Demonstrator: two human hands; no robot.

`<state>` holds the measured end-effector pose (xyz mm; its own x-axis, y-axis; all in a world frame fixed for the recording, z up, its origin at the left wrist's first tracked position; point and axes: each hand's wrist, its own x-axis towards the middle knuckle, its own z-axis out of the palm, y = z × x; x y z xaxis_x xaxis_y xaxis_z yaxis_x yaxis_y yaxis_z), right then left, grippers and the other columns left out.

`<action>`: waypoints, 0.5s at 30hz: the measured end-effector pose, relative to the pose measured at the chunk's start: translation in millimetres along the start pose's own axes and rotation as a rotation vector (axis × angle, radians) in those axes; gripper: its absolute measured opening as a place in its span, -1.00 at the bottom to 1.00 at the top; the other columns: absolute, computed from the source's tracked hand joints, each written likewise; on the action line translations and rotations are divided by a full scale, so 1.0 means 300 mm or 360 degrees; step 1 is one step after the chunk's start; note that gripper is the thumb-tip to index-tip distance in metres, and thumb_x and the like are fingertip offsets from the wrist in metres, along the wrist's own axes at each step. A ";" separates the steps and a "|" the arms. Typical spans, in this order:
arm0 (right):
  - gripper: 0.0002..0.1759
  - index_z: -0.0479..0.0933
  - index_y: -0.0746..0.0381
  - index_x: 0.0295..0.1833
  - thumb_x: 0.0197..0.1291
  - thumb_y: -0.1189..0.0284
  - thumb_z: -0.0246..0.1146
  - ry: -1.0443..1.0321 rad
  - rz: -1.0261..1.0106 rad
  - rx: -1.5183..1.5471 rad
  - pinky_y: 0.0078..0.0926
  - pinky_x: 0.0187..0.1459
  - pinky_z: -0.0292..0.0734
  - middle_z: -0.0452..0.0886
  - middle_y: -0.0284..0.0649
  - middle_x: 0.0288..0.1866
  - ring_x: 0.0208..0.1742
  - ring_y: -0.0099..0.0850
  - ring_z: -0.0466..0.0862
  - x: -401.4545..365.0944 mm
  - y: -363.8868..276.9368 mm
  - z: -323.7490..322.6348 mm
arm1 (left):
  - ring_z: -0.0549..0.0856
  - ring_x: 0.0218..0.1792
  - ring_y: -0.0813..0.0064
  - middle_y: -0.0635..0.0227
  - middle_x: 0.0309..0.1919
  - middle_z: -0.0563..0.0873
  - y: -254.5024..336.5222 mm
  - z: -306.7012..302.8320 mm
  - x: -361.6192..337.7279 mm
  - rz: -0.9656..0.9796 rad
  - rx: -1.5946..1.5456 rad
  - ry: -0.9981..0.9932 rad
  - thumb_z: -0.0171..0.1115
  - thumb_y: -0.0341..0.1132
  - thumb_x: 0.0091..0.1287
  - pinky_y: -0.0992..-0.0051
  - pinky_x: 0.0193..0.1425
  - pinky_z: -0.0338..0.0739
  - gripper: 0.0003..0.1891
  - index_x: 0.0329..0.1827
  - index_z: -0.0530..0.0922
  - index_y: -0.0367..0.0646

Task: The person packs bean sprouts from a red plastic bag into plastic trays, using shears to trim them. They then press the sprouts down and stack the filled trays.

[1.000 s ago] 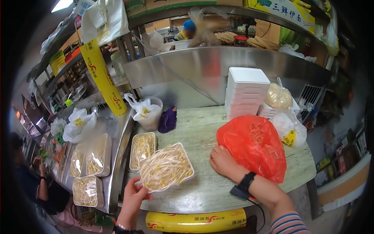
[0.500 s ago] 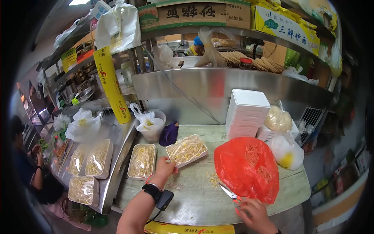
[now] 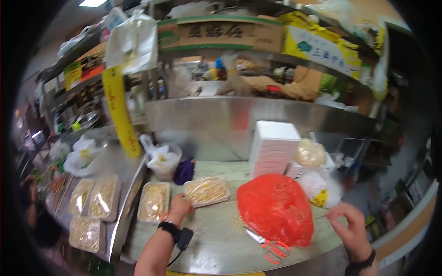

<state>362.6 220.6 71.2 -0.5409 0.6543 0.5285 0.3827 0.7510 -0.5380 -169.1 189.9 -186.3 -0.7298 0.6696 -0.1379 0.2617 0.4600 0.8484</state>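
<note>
My left hand is closed on the near left corner of a white tray of bean sprouts; its fingertips are partly hidden. Raised past the right side of the red plastic bag, my right hand is empty, fingers curved and apart. Scissors with orange handles lie on the table in front of the bag, their blades pointing to the far left. A few loose sprouts are scattered left of the bag. Another tray of sprouts, with a shiny film over it, sits left of my left hand.
Several filmed sprout trays rest on the steel counter at left. Behind stand a white bucket, a purple cloth and a stack of white trays. White bags sit at right. Another person is at far left.
My right hand has let go of the scissors and moved right and up, leaving them on the table. My left hand stays at the sprout tray. The view has shifted.
</note>
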 end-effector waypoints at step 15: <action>-0.75 0.65 0.28 -0.09 0.11 0.49 0.44 0.0231 -0.0273 -0.0757 -0.24 -0.03 0.67 0.73 -0.10 -0.13 -0.05 -0.15 0.75 0.786 0.466 0.346 | 0.83 -0.19 0.24 0.06 0.13 0.68 -0.037 -0.153 -0.377 0.0092 -0.0695 -0.0493 0.20 -0.53 0.48 0.33 -0.08 0.81 -0.51 0.45 0.36 -0.38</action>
<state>210.7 470.6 52.7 -0.5290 0.4987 0.6866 0.6141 0.7834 -0.0959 -118.4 82.2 -156.7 -0.4840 0.8578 -0.1729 -0.0390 0.1763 0.9836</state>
